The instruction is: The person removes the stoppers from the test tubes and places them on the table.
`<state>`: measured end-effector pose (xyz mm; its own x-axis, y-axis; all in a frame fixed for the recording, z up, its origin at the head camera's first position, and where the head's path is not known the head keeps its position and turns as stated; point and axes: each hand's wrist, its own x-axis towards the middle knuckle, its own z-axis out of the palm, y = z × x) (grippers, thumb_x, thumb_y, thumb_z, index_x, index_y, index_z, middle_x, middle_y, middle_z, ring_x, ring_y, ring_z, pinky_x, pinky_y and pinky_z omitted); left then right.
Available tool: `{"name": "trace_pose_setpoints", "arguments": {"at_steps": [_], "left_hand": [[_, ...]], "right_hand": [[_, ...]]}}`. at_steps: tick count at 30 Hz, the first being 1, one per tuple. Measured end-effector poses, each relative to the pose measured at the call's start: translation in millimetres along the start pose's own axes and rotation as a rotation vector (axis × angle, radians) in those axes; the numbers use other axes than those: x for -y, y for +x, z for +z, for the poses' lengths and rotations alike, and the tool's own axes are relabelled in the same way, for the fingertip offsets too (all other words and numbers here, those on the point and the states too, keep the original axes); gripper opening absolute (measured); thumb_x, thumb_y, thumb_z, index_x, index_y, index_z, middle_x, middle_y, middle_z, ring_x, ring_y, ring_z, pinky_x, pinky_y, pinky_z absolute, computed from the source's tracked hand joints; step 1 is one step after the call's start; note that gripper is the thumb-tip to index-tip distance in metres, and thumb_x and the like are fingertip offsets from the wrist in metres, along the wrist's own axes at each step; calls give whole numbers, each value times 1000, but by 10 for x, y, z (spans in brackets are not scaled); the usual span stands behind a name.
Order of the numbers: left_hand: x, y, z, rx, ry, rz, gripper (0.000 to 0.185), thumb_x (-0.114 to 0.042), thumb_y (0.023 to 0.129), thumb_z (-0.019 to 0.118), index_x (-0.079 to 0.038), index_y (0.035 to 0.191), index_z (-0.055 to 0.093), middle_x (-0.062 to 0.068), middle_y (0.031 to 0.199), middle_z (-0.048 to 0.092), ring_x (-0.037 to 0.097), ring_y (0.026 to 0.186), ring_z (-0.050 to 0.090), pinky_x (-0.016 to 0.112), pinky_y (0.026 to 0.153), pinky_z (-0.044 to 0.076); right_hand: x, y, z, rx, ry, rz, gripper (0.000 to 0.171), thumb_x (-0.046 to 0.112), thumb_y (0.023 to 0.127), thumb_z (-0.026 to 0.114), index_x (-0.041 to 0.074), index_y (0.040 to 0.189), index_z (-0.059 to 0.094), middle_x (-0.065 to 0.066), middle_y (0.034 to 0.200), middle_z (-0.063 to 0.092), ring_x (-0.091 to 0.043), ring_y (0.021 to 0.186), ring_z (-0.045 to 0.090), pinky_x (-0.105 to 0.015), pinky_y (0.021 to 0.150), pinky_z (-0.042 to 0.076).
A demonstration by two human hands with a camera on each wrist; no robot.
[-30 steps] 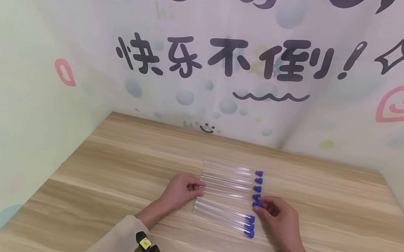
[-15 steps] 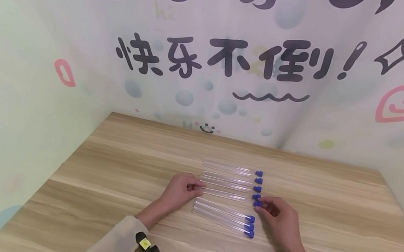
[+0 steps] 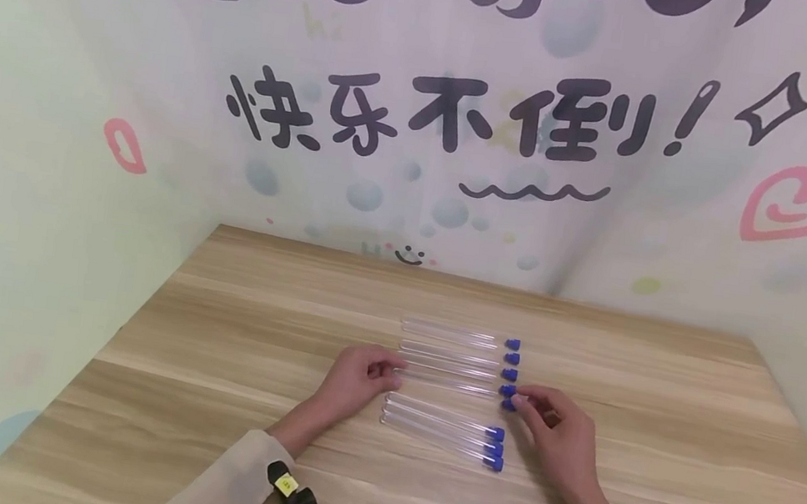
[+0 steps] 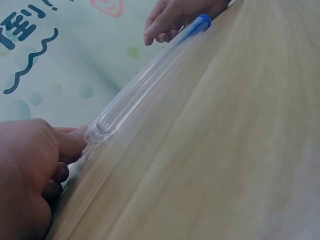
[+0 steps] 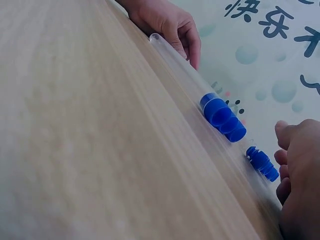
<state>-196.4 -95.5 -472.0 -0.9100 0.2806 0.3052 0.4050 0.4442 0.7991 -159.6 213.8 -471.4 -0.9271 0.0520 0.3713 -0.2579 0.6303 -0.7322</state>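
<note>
At table (image 3: 210,346) centre, the fifth tube (image 3: 447,387) of a row of clear, blue-capped tubes (image 3: 448,350) lies between my hands. My left hand (image 3: 355,379), at nine o'clock, pinches its rounded end; my right hand (image 3: 555,435), at three o'clock, nips its cap (image 3: 508,404) with curled fingertips. I judge I'm aligning it; next comes a gentle nudge toward twelve o'clock.

Tube row (image 3: 447,392) blocks centre; table (image 3: 651,451) sides open.

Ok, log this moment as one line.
left hand: at tube's closed end | right hand: at blue cap | test tubes: row on table
</note>
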Motion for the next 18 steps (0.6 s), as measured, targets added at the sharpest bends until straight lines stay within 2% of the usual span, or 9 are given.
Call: {"name": "trace_pose_setpoints", "arguments": {"at_steps": [2, 7, 11, 18], "left_hand": [[2, -3, -8, -7, -14, 2, 21, -7, 78, 78, -5, 98, 73, -6, 71, 58, 7, 63, 47, 22, 57, 41], [-18, -15, -19, -23, -70, -45, 29, -7, 79, 78, -6, 106, 69, -6, 72, 57, 7, 61, 46, 21, 56, 40], [-25, -44, -22, -32, -80, -51, 27, -10, 81, 77, -7, 104, 65, -6, 73, 57, 7, 61, 47, 21, 56, 40], [-47, -174, -62, 28, -109, -49, 17, -9, 80, 77, -8, 93, 67, -7, 72, 58, 7, 62, 47, 20, 54, 40]], "right_hand": [[16, -9, -8, -2, 14, 3, 12, 17, 84, 75, 15, 96, 73, 7, 78, 63, -9, 71, 56, -17, 59, 44], [28, -62, -41, 19, 40, 4, 10, 18, 84, 75, 16, 94, 72, 7, 80, 64, -9, 72, 56, -18, 59, 45], [30, -118, -60, 60, 37, -11, 10, 17, 83, 76, 18, 92, 72, 9, 81, 66, -8, 70, 58, -20, 60, 46], [32, -176, -72, 140, 56, -34, 16, 15, 80, 78, 21, 93, 70, 12, 83, 66, -9, 68, 59, -23, 59, 48]]}}
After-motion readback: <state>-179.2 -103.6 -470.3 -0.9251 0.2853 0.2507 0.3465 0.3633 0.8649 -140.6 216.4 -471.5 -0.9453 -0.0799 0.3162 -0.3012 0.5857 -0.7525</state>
